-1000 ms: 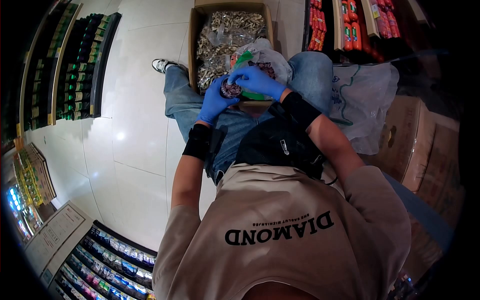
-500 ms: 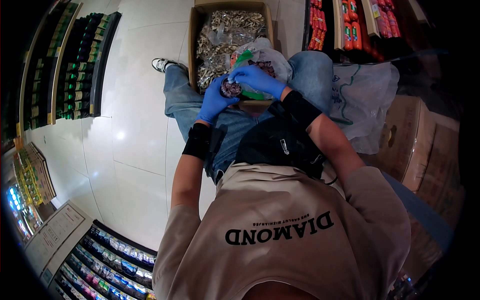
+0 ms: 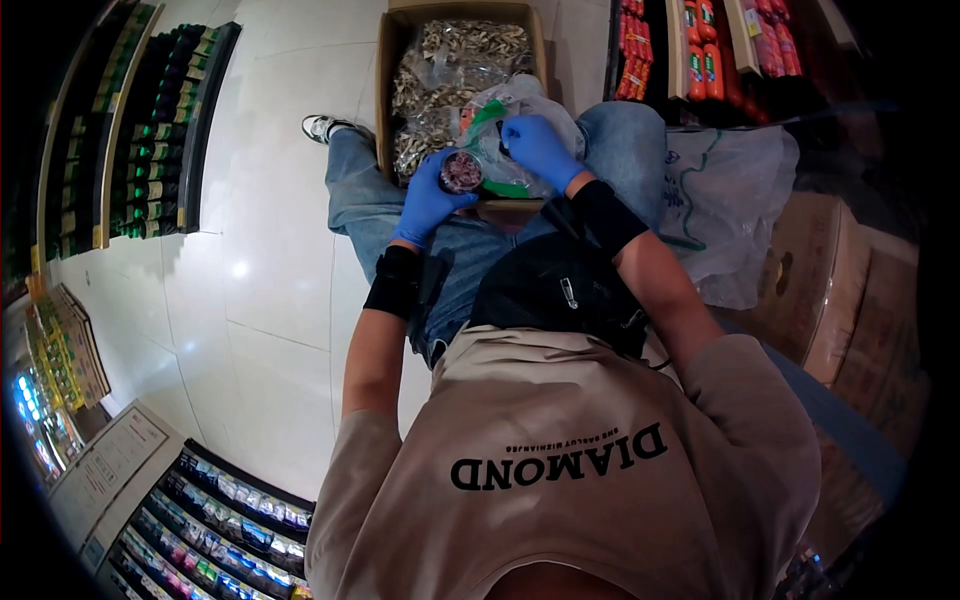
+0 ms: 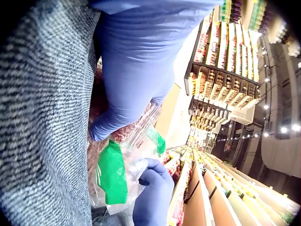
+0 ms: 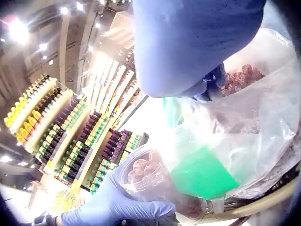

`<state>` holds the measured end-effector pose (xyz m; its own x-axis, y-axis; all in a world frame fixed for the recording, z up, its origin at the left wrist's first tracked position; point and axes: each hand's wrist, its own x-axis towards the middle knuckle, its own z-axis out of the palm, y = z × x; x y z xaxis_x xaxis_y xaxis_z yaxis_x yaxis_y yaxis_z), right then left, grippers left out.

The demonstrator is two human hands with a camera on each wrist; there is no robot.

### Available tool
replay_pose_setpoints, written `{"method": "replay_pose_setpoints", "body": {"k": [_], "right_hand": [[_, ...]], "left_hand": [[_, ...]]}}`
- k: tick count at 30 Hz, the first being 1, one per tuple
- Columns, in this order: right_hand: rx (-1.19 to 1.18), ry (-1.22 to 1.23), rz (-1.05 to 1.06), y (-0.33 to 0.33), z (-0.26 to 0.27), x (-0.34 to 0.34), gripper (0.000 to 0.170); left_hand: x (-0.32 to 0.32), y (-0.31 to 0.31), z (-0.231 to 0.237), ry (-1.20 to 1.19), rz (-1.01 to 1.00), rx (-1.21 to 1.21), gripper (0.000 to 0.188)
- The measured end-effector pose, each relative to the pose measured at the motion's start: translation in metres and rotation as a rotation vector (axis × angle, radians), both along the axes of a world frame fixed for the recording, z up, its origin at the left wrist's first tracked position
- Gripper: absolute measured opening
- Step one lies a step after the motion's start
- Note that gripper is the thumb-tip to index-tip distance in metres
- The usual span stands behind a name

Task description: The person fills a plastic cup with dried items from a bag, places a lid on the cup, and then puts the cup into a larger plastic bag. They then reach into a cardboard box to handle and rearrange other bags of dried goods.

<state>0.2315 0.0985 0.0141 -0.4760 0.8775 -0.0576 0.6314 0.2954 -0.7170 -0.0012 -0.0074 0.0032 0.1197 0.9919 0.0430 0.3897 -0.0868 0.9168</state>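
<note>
My blue-gloved left hand [image 3: 428,203] holds a clear round plastic jar [image 5: 151,176] by its side. Purplish-pink dried pieces [image 3: 461,172] fill the jar, with its open top facing up. To the right, my blue-gloved right hand [image 3: 545,152] is at the mouth of a clear plastic bag [image 3: 548,108] with green print, its fingers curled at the film. Similar pinkish pieces [image 5: 244,79] lie inside the bag, close to the right fingertips. The right palm hides part of the bag in the head view.
A cardboard box [image 3: 384,100] between my legs holds bagged dried slices [image 3: 470,45]; the plastic bag rests over its near right corner. Another plastic sheet [image 3: 735,190] and cartons [image 3: 815,270] lie at right. Shelves of bottles [image 3: 165,130] stand left, red packaged sausages [image 3: 705,70] upper right.
My right hand has moved from over the jar's top rightward to the bag's mouth, uncovering the jar's contents. The left hand and jar have stayed in place.
</note>
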Motion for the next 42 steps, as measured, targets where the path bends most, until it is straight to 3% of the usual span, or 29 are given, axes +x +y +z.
{"method": "replay_pose_setpoints", "body": {"k": [5, 7, 11, 14, 18, 21, 24, 26, 30, 36, 39, 41, 42], "right_hand": [[0.035, -0.250, -0.001, -0.006, -0.003, 0.009, 0.023], [0.064, -0.240, -0.004, -0.002, -0.046, 0.013, 0.026], [-0.012, -0.215, 0.030, -0.005, -0.044, 0.016, 0.038], [0.115, -0.156, 0.078, -0.001, -0.049, 0.013, 0.035], [0.115, -0.143, 0.075, -0.001, -0.053, 0.011, 0.036], [-0.081, -0.223, 0.075, 0.006, -0.050, 0.009, 0.037], [0.007, -0.172, 0.052, 0.003, -0.055, 0.009, 0.035], [0.170, -0.001, 0.063, 0.000, -0.060, 0.006, 0.030], [0.155, -0.006, 0.067, 0.000, -0.061, 0.006, 0.029], [0.108, 0.019, -0.002, 0.004, -0.048, 0.001, 0.018], [-0.039, -0.049, -0.054, 0.006, -0.033, 0.002, 0.020], [-0.233, 0.186, -0.119, 0.002, -0.028, 0.004, 0.025], [-0.234, 0.185, -0.119, 0.003, -0.028, 0.005, 0.025]], "left_hand": [[-0.001, 0.001, -0.006, -0.029, -0.006, 0.017, 0.081], [-0.001, 0.002, -0.007, -0.040, 0.019, 0.053, 0.082], [0.000, 0.001, -0.004, -0.019, 0.006, 0.031, 0.078], [0.000, 0.002, -0.007, -0.015, 0.000, 0.036, 0.078], [0.000, 0.001, -0.005, -0.025, 0.000, 0.026, 0.077], [0.000, 0.001, -0.004, -0.014, 0.004, 0.034, 0.078], [-0.002, 0.001, -0.009, -0.006, 0.002, 0.043, 0.078], [-0.002, 0.002, -0.009, -0.006, -0.001, 0.053, 0.078], [-0.001, 0.002, -0.007, -0.019, 0.003, 0.035, 0.080], [0.001, 0.001, -0.003, -0.044, 0.019, 0.030, 0.081], [-0.001, 0.000, -0.006, -0.017, 0.025, 0.039, 0.079], [-0.002, 0.001, -0.008, -0.002, 0.013, 0.037, 0.077], [-0.002, 0.002, -0.008, -0.004, 0.003, 0.034, 0.077]]}}
